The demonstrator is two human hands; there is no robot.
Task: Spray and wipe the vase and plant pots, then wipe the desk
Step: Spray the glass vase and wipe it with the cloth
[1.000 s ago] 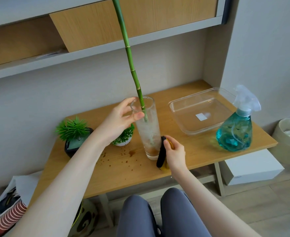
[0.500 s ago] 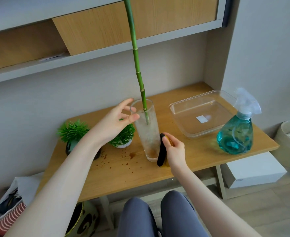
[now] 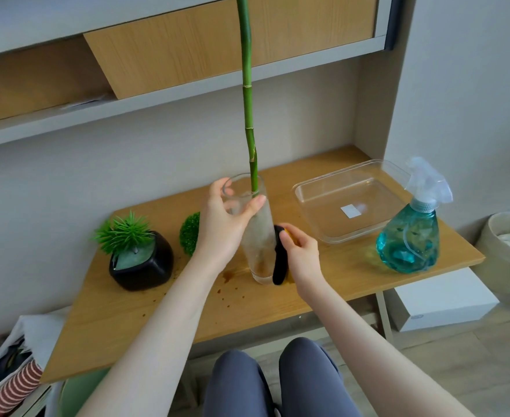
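Clear glass vase [image 3: 255,236] (misted), wooden desk [image 3: 133,320]

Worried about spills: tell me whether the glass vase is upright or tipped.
Tipped: the vase leans, rim left of its base, left hand gripping it.

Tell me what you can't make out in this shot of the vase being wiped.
Head view only:
- Small round plant: its pot is hidden behind the left hand.
- Bamboo stalk: its top is cut off by the upper edge.
- Sponge: mostly covered by the right hand and pressed to the vase; its yellow side barely shows.
- Bag at lower left: cut off by the frame, contents unclear.
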